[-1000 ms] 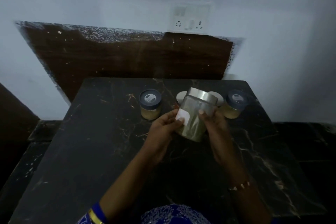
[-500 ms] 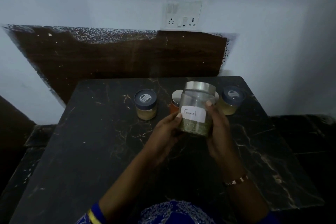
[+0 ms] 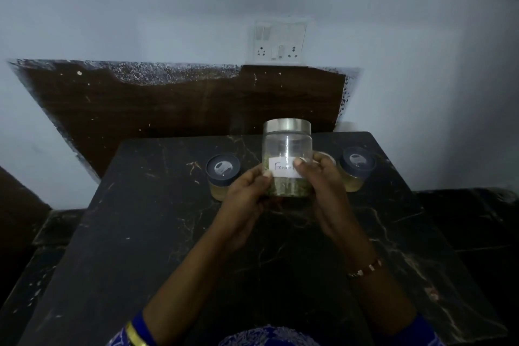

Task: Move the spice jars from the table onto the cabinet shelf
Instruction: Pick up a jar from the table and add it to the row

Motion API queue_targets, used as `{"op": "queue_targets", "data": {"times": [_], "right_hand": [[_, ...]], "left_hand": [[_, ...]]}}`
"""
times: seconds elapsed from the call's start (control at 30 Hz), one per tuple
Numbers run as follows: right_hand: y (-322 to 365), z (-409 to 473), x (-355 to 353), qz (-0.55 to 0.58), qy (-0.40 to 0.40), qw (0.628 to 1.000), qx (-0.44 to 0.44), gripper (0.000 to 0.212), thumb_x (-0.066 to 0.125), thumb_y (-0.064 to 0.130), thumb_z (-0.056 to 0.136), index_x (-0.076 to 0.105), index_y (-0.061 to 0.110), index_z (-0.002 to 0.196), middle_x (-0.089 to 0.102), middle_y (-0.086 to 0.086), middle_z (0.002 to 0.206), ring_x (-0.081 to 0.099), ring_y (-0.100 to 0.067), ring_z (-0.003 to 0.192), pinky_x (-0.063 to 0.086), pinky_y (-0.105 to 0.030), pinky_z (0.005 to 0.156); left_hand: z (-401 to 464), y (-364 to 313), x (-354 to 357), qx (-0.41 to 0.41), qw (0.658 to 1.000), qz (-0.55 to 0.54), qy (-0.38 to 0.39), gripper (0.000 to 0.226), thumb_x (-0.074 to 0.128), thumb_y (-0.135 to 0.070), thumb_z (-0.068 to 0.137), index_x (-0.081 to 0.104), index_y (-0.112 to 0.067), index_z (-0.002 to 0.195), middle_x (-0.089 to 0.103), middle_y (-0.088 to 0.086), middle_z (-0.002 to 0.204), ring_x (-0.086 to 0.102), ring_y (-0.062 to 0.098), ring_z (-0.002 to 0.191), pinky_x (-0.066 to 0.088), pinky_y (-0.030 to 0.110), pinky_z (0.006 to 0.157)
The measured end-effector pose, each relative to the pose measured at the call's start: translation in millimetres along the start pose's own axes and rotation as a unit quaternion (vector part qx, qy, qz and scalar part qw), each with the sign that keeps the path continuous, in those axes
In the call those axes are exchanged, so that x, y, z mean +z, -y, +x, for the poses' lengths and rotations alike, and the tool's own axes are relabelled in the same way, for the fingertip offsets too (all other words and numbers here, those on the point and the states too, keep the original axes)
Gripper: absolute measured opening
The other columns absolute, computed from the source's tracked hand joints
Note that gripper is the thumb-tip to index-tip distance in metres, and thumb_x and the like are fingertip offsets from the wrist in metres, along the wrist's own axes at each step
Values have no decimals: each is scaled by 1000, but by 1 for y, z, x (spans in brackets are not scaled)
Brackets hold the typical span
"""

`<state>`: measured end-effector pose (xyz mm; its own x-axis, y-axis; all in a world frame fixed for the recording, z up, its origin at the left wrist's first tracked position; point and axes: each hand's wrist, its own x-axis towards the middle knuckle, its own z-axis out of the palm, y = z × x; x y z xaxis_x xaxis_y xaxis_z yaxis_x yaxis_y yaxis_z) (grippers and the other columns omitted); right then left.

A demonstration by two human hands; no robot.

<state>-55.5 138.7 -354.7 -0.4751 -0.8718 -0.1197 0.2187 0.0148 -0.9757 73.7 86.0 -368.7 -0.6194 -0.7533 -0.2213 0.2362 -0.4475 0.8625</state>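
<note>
Both hands hold one clear jar [image 3: 287,160] with a silver lid up in the air, above the far part of the tabletop [image 3: 140,233]. The left hand [image 3: 247,194] and right hand [image 3: 323,182] press on its sides, thumbs on the white label. Two small jars with dark lids sit near the far edge, one on the left [image 3: 222,177], one on the right [image 3: 356,171]. No cabinet shelf shows. I think the job has only started.
</note>
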Motion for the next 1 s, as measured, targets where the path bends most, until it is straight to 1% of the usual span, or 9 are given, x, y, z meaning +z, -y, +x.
{"op": "queue_targets", "data": {"times": [0.17, 0.33, 0.43, 0.57, 0.67, 0.73, 0.83, 0.93, 1.0], "right_hand": [[54, 29, 20, -7, 17, 994, -110, 44, 61, 11, 85, 47, 10, 127, 63, -12, 117, 65, -24, 103, 56, -34, 83], [132, 54, 39, -9, 60, 971, -232, 31, 56, 14, 89, 49, 28, 115, 64, 10, 100, 66, -3, 88, 56, -16, 73], [185, 66, 50, -45, 50, 949, -309, 34, 55, 20, 91, 46, 22, 123, 63, 4, 111, 64, -4, 93, 55, -14, 70], [252, 78, 62, -65, 34, 915, -397, 46, 56, 26, 90, 38, 16, 132, 59, -9, 127, 62, -18, 104, 53, -24, 80], [301, 85, 71, -63, 35, 896, -439, 47, 59, 29, 90, 40, 15, 130, 60, -9, 126, 61, -20, 109, 53, -35, 89], [331, 89, 77, -82, 30, 881, -464, 48, 59, 30, 89, 40, 16, 132, 61, -2, 120, 60, -19, 108, 52, -37, 92], [367, 94, 86, -131, -5, 855, -502, 46, 56, 27, 91, 40, 16, 134, 56, 0, 107, 58, -15, 96, 49, -20, 75], [393, 106, 92, -159, -28, 840, -518, 46, 55, 27, 92, 41, 16, 135, 52, -5, 111, 56, -20, 100, 46, -27, 83], [404, 116, 94, -170, -28, 833, -525, 47, 53, 26, 93, 39, 16, 137, 51, -3, 110, 55, -19, 100, 44, -27, 85]], "left_hand": [[17, -61, 20, 103, 994, 33, 1, 27, 42, -13, 96, 56, -12, 118, 68, 8, 109, 69, 12, 92, 57, 19, 71], [30, -139, 52, 244, 965, 99, 15, 36, 44, -14, 95, 50, -11, 130, 64, 7, 119, 63, 15, 107, 54, 23, 86], [38, -190, 76, 344, 920, 186, -31, 38, 46, -20, 95, 48, -14, 133, 60, 4, 127, 61, 16, 109, 54, 20, 82], [41, -253, 104, 452, 840, 286, -91, 42, 50, -37, 92, 50, -20, 130, 53, 6, 134, 58, 20, 114, 50, 39, 98], [41, -297, 124, 509, 798, 309, -86, 47, 50, -46, 85, 56, -21, 125, 57, 9, 126, 60, 20, 111, 50, 40, 98], [45, -326, 137, 530, 778, 326, -83, 41, 52, -35, 91, 54, -15, 127, 59, 10, 123, 60, 19, 108, 49, 37, 97], [53, -362, 152, 542, 757, 353, -93, 40, 51, -22, 94, 47, -7, 131, 63, 14, 117, 61, 21, 100, 48, 32, 90], [66, -388, 162, 558, 736, 373, -95, 37, 50, -18, 94, 49, -5, 129, 66, 23, 109, 59, 15, 80, 46, 21, 71], [73, -403, 168, 563, 723, 383, -111, 37, 51, -19, 93, 49, -7, 129, 67, 20, 109, 63, 22, 88, 46, 26, 74]]}}
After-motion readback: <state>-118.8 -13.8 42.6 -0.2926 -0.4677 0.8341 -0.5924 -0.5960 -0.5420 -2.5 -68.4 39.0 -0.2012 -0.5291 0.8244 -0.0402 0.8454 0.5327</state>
